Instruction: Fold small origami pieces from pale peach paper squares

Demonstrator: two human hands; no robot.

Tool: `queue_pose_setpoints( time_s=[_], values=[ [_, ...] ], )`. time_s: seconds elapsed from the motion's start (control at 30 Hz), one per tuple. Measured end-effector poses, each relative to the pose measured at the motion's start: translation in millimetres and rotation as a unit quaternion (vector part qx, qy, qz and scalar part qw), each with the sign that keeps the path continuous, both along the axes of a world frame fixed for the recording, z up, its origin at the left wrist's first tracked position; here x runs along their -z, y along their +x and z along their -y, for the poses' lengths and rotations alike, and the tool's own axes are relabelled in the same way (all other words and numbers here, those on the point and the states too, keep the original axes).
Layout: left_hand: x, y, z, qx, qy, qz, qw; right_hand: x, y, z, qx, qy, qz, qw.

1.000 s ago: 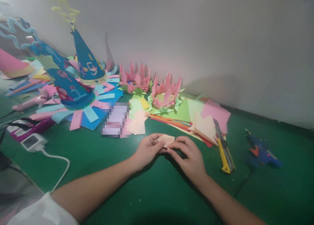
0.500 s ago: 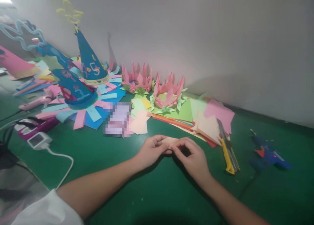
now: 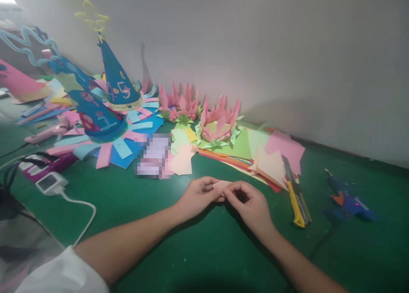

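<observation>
Between my two hands is a small piece of pale peach paper (image 3: 221, 184), mostly covered by fingers. My left hand (image 3: 200, 195) grips its left side, thumb on top. The thumb and forefinger of my right hand (image 3: 248, 200) pinch its right side, so both hands are closed on the paper and nearly touch. Just beyond them lies a loose sheet of peach paper (image 3: 182, 160). Behind that stand two pink paper crowns (image 3: 220, 118) with green paper leaves, one resting on a stack of coloured paper (image 3: 238, 144).
Right of my hands lie a yellow utility knife (image 3: 297, 199) and a blue glue gun (image 3: 351, 201). To the left are blue cone hats (image 3: 118, 77), a blurred-out phone-like rectangle (image 3: 154, 155), a white charger (image 3: 51, 183) with its cable, and a purple power strip (image 3: 47, 167). A wall (image 3: 287, 62) rises behind the green table (image 3: 198, 259).
Almost nothing differs. My hands keep the same grip on the paper, with only a very slight shift of the fingers and paper.
</observation>
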State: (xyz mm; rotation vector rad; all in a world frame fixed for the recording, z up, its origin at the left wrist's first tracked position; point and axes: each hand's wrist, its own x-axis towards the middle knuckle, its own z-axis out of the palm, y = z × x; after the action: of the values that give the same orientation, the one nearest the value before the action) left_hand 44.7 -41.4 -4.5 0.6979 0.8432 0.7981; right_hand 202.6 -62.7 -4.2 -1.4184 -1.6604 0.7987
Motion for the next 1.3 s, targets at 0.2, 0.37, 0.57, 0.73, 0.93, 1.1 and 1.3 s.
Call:
queue_pose_setpoints(
  time_s=[0.2, 0.37, 0.57, 0.73, 0.93, 1.1, 1.3],
  values=[
    [-5.8, 0, -1, 0.0, -0.02, 0.005, 1.0, 1.1, -2, 2, 0.008, 0.004, -0.007, 1.0],
    [-6.5, -1, 0, 0.007, -0.011, -0.004, 1.0, 2.6, -2, 3, 0.0, 0.02, -0.013, 1.0],
    [-4.0, -5, -1, 0.024, 0.007, -0.013, 1.0, 13.0, 1, 2, 0.025, -0.011, -0.109, 0.994],
    [-2.6, -6, -2, 0.034, -0.002, -0.018, 0.999, 9.5, 0, 0, 0.009, -0.061, -0.143, 0.988],
    [-8.4, -2, -2, -0.006, -0.02, -0.024, 0.999, 2.0, 1, -3, -0.037, -0.064, -0.169, 0.983],
    [-9.0, -1, -2, -0.05, 0.03, -0.02, 0.998, 4.3, -1, -1, -0.055, -0.036, -0.154, 0.986],
    [-7.0, -3, -2, -0.045, 0.087, -0.079, 0.992, 1.9, -2, 1, -0.042, -0.059, -0.109, 0.991]
  ],
)
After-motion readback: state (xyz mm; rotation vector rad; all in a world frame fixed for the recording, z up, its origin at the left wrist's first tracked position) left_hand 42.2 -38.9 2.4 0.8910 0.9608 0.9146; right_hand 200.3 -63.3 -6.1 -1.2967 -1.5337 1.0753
